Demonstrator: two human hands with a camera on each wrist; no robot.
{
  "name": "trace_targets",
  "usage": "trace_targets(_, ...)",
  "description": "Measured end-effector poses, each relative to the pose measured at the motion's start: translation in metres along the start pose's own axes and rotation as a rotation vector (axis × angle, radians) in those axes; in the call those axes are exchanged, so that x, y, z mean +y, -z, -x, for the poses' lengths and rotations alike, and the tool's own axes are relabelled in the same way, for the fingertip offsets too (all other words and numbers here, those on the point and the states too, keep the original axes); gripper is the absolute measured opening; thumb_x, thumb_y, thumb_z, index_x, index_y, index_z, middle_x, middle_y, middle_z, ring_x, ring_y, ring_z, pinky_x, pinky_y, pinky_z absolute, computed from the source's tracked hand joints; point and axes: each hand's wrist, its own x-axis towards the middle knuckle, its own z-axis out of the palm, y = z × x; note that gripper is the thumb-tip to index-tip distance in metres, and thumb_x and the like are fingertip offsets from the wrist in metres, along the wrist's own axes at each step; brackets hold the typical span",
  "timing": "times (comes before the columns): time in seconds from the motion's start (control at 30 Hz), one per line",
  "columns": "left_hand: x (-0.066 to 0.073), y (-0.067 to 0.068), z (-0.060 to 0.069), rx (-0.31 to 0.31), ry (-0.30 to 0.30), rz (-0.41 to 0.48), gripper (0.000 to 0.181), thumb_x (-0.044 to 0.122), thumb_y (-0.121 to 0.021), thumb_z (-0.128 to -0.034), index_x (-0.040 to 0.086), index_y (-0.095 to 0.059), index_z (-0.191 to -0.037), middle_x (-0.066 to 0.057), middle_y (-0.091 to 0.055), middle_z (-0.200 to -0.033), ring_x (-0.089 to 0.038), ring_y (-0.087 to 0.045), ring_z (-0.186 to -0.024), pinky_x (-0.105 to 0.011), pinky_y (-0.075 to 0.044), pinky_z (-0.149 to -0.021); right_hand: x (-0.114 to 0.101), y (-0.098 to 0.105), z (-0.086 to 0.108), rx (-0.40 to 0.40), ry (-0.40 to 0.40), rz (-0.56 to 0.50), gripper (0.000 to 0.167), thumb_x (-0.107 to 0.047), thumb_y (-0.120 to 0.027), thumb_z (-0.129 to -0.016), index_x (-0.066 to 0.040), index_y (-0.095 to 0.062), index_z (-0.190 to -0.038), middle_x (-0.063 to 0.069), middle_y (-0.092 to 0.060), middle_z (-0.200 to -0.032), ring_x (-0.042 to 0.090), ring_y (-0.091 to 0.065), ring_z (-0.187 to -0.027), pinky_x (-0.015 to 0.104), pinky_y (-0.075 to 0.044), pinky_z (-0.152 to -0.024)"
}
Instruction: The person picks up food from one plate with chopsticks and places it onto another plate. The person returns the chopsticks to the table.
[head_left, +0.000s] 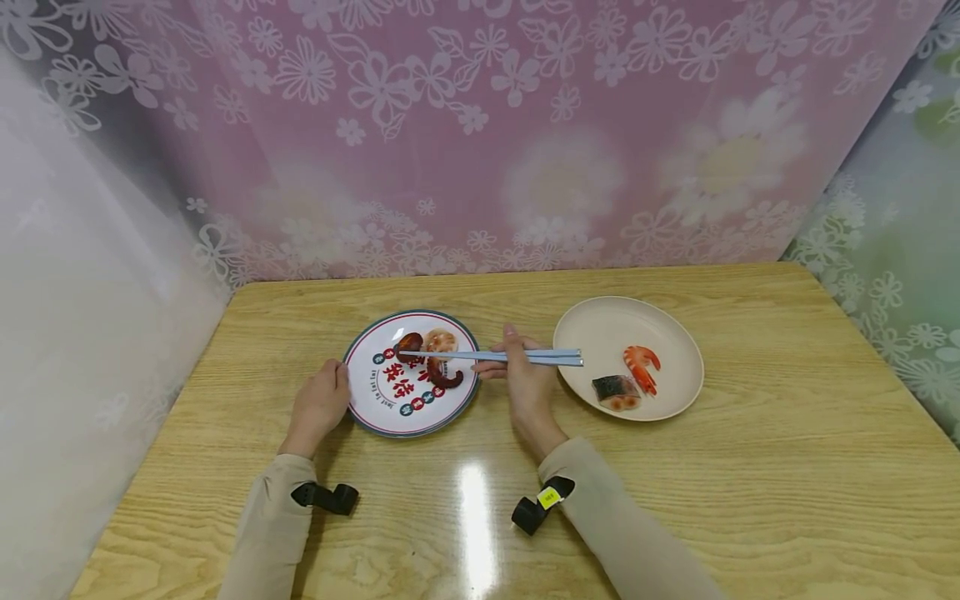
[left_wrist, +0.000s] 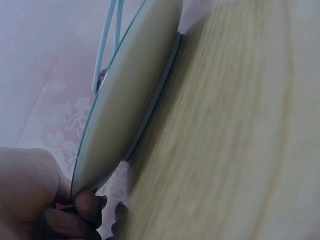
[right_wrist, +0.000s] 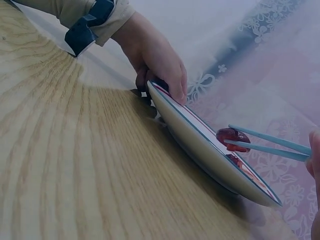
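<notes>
left of the printed plate's [head_left: 405, 431] middle, the left hand [head_left: 318, 404] grips the rim, fingertips tucked beneath; that lip looks stiff and smooth, a sound hold. on the plate's side nearer that hand, a glossy brown piece [head_left: 409, 342] is caught between tips of blue chopsticks [head_left: 459, 355]; probably light and slippery, best pinched across its widest part. right of it on the plate, a pale piece [head_left: 442, 340] and a tentacle piece [head_left: 444, 378] crowd close, so upward offers more room. right of the plate, the right hand [head_left: 527, 387] grasps the chopsticks. farther right, a cream plate [head_left: 581, 333] bears a shrimp piece [head_left: 641, 367] and a dark-topped slice [head_left: 615, 387].
</notes>
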Motion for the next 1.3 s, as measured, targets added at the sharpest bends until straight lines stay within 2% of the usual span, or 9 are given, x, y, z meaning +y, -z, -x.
trace_targets(0.2, -0.001, -0.001, -0.001, 0.006, 0.002, -0.012, 0.036, 0.017, -0.031, -0.1045, -0.010, -0.048, -0.120, -0.024, -0.060, -0.094, -0.035, -0.055, -0.080, -0.046, -0.043, -0.072, -0.012, -0.010, 0.009, 0.004, 0.011, 0.016, 0.036, -0.016, -0.050, -0.102, 0.012, -0.063, -0.085, 0.022, -0.066, -0.062, 0.019, -0.067, -0.051, 0.043, -0.054, -0.055)
trace_targets(0.4, 0.000, -0.001, -0.001, 0.005, 0.010, -0.010, 0.035, 0.017, -0.031, -0.1045, -0.009, -0.048, -0.120, -0.024, -0.059, -0.094, -0.035, -0.054, -0.081, -0.046, -0.043, -0.073, -0.008, -0.012, 0.007, -0.010, 0.023, -0.017, 0.035, -0.014, -0.049, -0.102, 0.013, -0.063, -0.084, 0.025, -0.065, -0.063, 0.019, -0.067, -0.051, 0.038, -0.054, -0.052)
trace_targets(0.6, 0.001, 0.000, -0.001, 0.005, 0.012, -0.010, 0.036, 0.017, -0.031, -0.1045, -0.009, -0.049, -0.120, -0.024, -0.060, -0.095, -0.035, -0.055, -0.082, -0.046, -0.043, -0.074, -0.006, -0.014, 0.006, -0.019, 0.026, 0.016, 0.035, -0.015, -0.049, -0.102, 0.011, -0.064, -0.084, 0.023, -0.065, -0.063, 0.019, -0.067, -0.052, 0.041, -0.055, -0.055)
trace_targets(0.7, 0.001, 0.000, -0.001, 0.008, 0.011, -0.011, 0.035, 0.017, -0.031, -0.1043, -0.009, -0.049, -0.120, -0.023, -0.060, -0.095, -0.035, -0.055, -0.082, -0.047, -0.043, -0.074, 0.003, -0.012, 0.002, -0.034, 0.029, 0.019, 0.034, -0.016, -0.050, -0.102, 0.011, -0.063, -0.084, 0.025, -0.065, -0.065, 0.019, -0.066, -0.052, 0.039, -0.055, -0.055)
trace_targets(0.83, 0.000, -0.001, -0.001, 0.016, 0.006, -0.010, 0.035, 0.017, -0.031, -0.1042, -0.009, -0.049, -0.120, -0.024, -0.060, -0.096, -0.036, -0.055, -0.082, -0.047, -0.043, -0.075, 0.018, -0.007, -0.005, -0.062, 0.047, -0.021, 0.031, -0.011, -0.051, -0.100, 0.016, -0.060, -0.086, 0.037, -0.062, -0.075, 0.017, -0.065, -0.051, 0.032, -0.054, -0.050)
trace_targets(0.97, 0.000, -0.001, -0.001, 0.012, 0.004, -0.008, 0.036, 0.017, -0.031, -0.1044, -0.010, -0.049, -0.120, -0.024, -0.060, -0.096, -0.035, -0.055, -0.082, -0.047, -0.043, -0.074, 0.020, -0.004, -0.004, -0.079, 0.075, -0.041, 0.024, -0.002, -0.053, -0.097, 0.020, -0.057, -0.089, 0.043, -0.059, -0.082, 0.015, -0.065, -0.052, 0.026, -0.052, -0.049)
trace_targets(1.17, 0.000, 0.000, -0.001, 0.007, 0.011, -0.001, 0.035, 0.017, -0.031, -0.1046, -0.009, -0.049, -0.120, -0.023, -0.059, -0.092, -0.034, -0.054, -0.080, -0.045, -0.042, -0.072, 0.014, -0.004, 0.004, -0.142, 0.154, 0.057, 0.022, -0.001, -0.057, -0.094, 0.015, -0.053, -0.081, 0.040, -0.061, -0.093, 0.013, -0.065, -0.054, 0.024, -0.052, -0.051)
trace_targets(1.3, 0.000, -0.001, 0.000, 0.007, 0.013, -0.005, 0.034, 0.017, -0.031, -0.1045, -0.009, -0.049, -0.118, -0.021, -0.058, -0.089, -0.033, -0.054, -0.078, -0.044, -0.042, -0.070, 0.008, -0.005, 0.006, -0.181, 0.214, 0.059, 0.022, 0.001, -0.060, -0.092, 0.012, -0.050, -0.076, 0.041, -0.061, -0.094, 0.014, -0.065, -0.054, 0.028, -0.053, -0.051)
